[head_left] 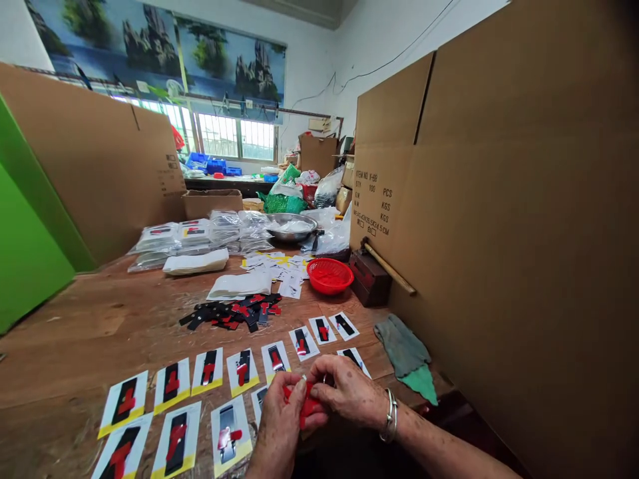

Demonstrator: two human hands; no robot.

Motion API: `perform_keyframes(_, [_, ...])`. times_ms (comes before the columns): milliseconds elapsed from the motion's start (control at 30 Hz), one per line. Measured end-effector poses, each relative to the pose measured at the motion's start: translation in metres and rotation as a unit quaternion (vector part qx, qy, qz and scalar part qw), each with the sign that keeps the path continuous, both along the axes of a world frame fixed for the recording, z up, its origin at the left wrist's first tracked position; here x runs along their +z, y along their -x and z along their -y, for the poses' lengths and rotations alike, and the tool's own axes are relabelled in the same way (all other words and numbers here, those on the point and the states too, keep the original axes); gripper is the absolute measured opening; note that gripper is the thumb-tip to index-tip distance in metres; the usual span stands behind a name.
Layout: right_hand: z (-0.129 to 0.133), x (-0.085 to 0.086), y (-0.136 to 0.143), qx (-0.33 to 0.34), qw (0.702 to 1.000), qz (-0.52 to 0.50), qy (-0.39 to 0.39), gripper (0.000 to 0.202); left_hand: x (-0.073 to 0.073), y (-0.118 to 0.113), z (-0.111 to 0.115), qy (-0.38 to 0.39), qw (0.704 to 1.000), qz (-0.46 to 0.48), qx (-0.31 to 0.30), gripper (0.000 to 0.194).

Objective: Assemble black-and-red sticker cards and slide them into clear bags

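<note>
My left hand (282,419) is closed on small red pieces (310,406) near the table's front edge. My right hand (344,392), with a bracelet at its wrist, meets it from the right, thumb and index finger pinched at the same red pieces. Around and beyond my hands lie rows of white cards (241,372), most bearing a black strip with a red piece on top. Two cards at the right, including one (344,325) in the back row, show a black strip without visible red. My fingers partly hide the red pieces and some cards.
Behind the cards lies a heap of black and red pieces (239,313). Beyond are a red basket (330,277), a dark box (371,278) with a hammer, white stacks (196,262) and bagged packs (200,236). A grey-green cloth (403,347) lies right. Cardboard walls (479,219) flank the table.
</note>
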State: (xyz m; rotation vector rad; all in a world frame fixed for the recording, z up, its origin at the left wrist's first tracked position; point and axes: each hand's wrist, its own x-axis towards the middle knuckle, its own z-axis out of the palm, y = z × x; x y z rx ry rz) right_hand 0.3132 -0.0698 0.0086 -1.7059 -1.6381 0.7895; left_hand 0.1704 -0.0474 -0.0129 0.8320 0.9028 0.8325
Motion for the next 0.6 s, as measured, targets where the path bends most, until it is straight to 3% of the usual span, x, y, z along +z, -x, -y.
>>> perform_keyframes(67, [0.001,-0.001,-0.002,0.0,1.0,-0.001,-0.005,0.007,0.002,0.0,0.002,0.005,1.0,0.012,-0.023,0.046])
perform_keyframes(167, [-0.003,-0.007,-0.009,-0.007,0.994,-0.109,0.03,0.004,0.008,0.0,0.002,0.023,0.998,0.033,-0.052,0.044])
perform_keyframes(267, [-0.016,-0.014,-0.03,-0.064,0.976,-0.191,0.085,0.01,0.011,-0.001,-0.002,0.042,0.996,0.05,-0.055,0.04])
perform_keyframes(400, [-0.049,-0.025,-0.077,-0.214,0.973,-0.073,0.032,0.012,0.01,-0.001,-0.008,0.094,0.991,0.079,-0.048,0.024])
perform_keyframes(600, [-0.081,-0.041,-0.124,-0.253,0.966,0.035,0.047,0.015,0.011,-0.001,-0.012,0.143,0.986,0.075,-0.03,0.026])
